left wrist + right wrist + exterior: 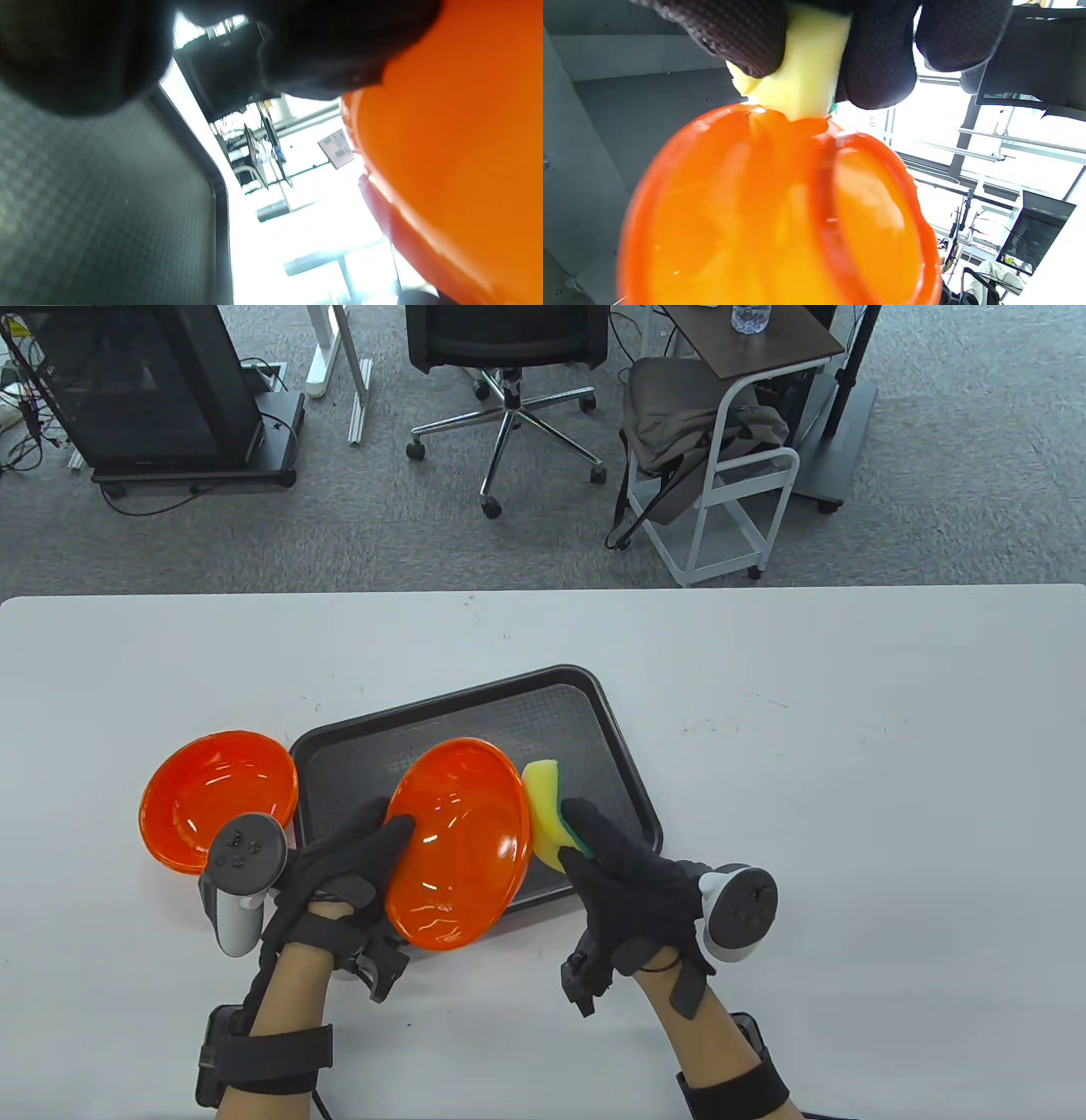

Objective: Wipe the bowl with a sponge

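Note:
My left hand (373,848) grips an orange bowl (458,840) by its left rim and holds it tilted above the black tray (594,704). The bowl fills the right of the left wrist view (458,161). My right hand (594,848) grips a yellow sponge with a green backing (545,813) and presses it against the bowl's right rim. In the right wrist view my gloved fingers (882,55) pinch the sponge (801,80) at the bowl's edge, and the bowl's underside (772,212) faces the camera.
A second orange bowl (216,797) sits on the white table (848,712) just left of the tray. The tray's textured floor shows in the left wrist view (106,203). Beyond the table's far edge are an office chair (509,356) and a white cart (730,449).

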`<move>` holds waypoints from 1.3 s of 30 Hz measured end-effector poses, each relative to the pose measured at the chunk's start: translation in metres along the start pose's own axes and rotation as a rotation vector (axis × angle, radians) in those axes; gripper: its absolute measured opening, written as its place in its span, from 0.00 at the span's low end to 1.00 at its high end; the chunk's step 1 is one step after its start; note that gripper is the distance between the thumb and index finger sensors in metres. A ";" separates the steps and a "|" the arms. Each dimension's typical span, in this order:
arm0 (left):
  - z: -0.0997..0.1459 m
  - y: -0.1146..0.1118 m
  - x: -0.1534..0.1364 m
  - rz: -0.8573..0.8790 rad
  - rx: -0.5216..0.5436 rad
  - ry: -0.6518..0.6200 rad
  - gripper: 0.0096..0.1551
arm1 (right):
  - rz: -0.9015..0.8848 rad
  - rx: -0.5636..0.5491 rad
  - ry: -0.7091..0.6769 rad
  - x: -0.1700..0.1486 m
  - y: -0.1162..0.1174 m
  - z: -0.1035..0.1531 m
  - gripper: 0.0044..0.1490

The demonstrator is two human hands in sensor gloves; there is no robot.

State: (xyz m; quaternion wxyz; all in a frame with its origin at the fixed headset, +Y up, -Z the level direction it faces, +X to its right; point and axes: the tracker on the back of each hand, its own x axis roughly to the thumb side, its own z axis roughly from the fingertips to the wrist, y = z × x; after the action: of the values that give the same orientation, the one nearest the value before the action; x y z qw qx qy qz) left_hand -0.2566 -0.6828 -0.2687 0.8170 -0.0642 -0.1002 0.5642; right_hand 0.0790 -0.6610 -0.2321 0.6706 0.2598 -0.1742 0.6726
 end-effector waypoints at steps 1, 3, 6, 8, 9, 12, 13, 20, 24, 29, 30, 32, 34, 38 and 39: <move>-0.001 -0.004 0.002 -0.004 -0.044 -0.015 0.30 | -0.009 -0.001 0.015 -0.002 0.000 0.001 0.28; -0.001 -0.015 0.006 0.018 -0.090 -0.037 0.30 | -0.046 -0.001 0.050 -0.007 0.001 0.002 0.28; -0.002 -0.026 0.010 0.061 -0.142 -0.066 0.30 | -0.106 0.014 0.101 -0.013 0.003 0.003 0.29; -0.002 -0.032 0.013 0.078 -0.166 -0.088 0.31 | -0.127 0.045 0.131 -0.017 0.006 0.003 0.29; -0.002 -0.034 0.013 0.084 -0.177 -0.094 0.32 | -0.136 0.060 0.143 -0.019 0.007 0.003 0.29; -0.001 -0.039 0.015 0.129 -0.193 -0.100 0.34 | -0.159 0.122 0.198 -0.026 0.015 0.005 0.30; -0.001 -0.040 0.015 0.146 -0.188 -0.110 0.35 | -0.166 0.148 0.213 -0.028 0.018 0.006 0.30; 0.004 -0.032 0.025 0.142 0.040 -0.239 0.33 | -0.186 0.300 0.253 -0.027 0.041 0.009 0.31; 0.006 -0.022 0.020 0.191 0.153 -0.230 0.32 | -0.213 0.333 0.244 -0.021 0.054 0.010 0.32; 0.007 -0.006 0.010 0.205 0.245 -0.171 0.31 | -0.199 0.365 0.204 -0.014 0.057 0.009 0.31; 0.008 -0.003 0.008 0.207 0.258 -0.158 0.31 | -0.204 0.363 0.195 -0.012 0.056 0.009 0.31; 0.008 0.001 0.004 0.215 0.271 -0.125 0.31 | -0.203 0.354 0.170 -0.009 0.054 0.007 0.31; 0.007 0.005 0.000 0.223 0.273 -0.101 0.31 | -0.206 0.337 0.146 -0.006 0.050 0.005 0.31; 0.007 0.008 -0.003 0.220 0.260 -0.066 0.30 | -0.196 0.261 0.093 -0.001 0.039 0.002 0.30; 0.006 0.008 -0.003 0.217 0.252 -0.063 0.30 | -0.184 0.244 0.081 0.000 0.036 0.002 0.30</move>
State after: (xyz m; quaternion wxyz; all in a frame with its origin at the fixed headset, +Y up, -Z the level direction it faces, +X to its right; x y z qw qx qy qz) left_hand -0.2667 -0.6829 -0.2645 0.7493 0.0460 -0.0467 0.6589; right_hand 0.0430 -0.6632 -0.2263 0.6996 0.3267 -0.0395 0.6343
